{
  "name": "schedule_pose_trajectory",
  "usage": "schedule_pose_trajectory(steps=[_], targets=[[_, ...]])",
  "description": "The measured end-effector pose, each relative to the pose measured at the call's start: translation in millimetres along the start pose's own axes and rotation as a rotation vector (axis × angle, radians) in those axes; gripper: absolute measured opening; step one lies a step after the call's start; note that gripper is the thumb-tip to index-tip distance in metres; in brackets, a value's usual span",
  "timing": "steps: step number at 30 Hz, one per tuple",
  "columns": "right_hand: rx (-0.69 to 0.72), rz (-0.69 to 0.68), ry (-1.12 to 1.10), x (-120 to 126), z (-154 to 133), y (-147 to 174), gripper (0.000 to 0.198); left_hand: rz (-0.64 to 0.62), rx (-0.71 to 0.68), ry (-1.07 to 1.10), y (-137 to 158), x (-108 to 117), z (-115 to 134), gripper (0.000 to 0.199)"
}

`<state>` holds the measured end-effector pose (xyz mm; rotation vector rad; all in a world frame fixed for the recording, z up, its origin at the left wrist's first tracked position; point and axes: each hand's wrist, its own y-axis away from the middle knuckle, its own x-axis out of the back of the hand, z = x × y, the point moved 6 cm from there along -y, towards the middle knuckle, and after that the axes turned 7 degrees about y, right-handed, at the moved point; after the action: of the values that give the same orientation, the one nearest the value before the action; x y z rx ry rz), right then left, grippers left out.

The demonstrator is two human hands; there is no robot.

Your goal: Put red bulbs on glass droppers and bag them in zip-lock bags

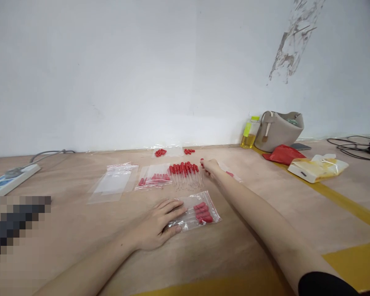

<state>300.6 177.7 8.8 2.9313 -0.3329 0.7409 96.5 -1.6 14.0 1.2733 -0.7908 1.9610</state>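
Observation:
My left hand [162, 220] lies flat with fingers stretched out on the left end of a clear zip bag [185, 224]. Inside that bag are several droppers with red rubber bulbs [202, 212]. Farther off, my right hand [210, 166] is closed in a pinch on a dropper, whose red bulb [202, 160] shows at the fingertips. Just left of it is a row of several loose glass droppers [184, 169], bulbs pointing to the wall. More filled zip bags [154, 179] lie left of the row. Another bag [231, 173] is partly hidden behind my right hand.
Flat clear bags [114, 181] lie to the left, near a power strip [15, 179]. Small red bulbs [160, 152] sit by the wall. At right are a bottle [249, 133], a grey bag [279, 129], a red pouch [283, 155], a tissue pack [317, 167] and cables [357, 148].

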Motion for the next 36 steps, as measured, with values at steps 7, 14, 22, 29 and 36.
schedule_pose_trajectory(steps=[7, 14, 22, 29, 36], targets=[[0.052, 0.094, -0.279, 52.3, 21.3, 43.1, 0.009, 0.003, -0.001, 0.009, -0.1, -0.2, -0.6, 0.046], [0.124, 0.126, -0.569, 64.5, 51.9, 84.0, 0.028, 0.01, -0.006, -0.001, -0.4, 0.7, 0.2, 0.044], [0.103, 0.004, -0.698, 35.9, 52.3, 99.3, 0.023, -0.001, 0.017, -0.009, -1.4, 1.1, 1.2, 0.044], [0.098, -0.348, -0.439, 29.7, 53.2, 111.8, 0.02, 0.036, 0.024, 0.016, -0.6, 2.4, 1.0, 0.052], [0.51, -0.419, 0.018, 27.8, 30.5, 118.7, 0.023, 0.032, 0.032, 0.017, -0.5, 1.1, -1.0, 0.053]])
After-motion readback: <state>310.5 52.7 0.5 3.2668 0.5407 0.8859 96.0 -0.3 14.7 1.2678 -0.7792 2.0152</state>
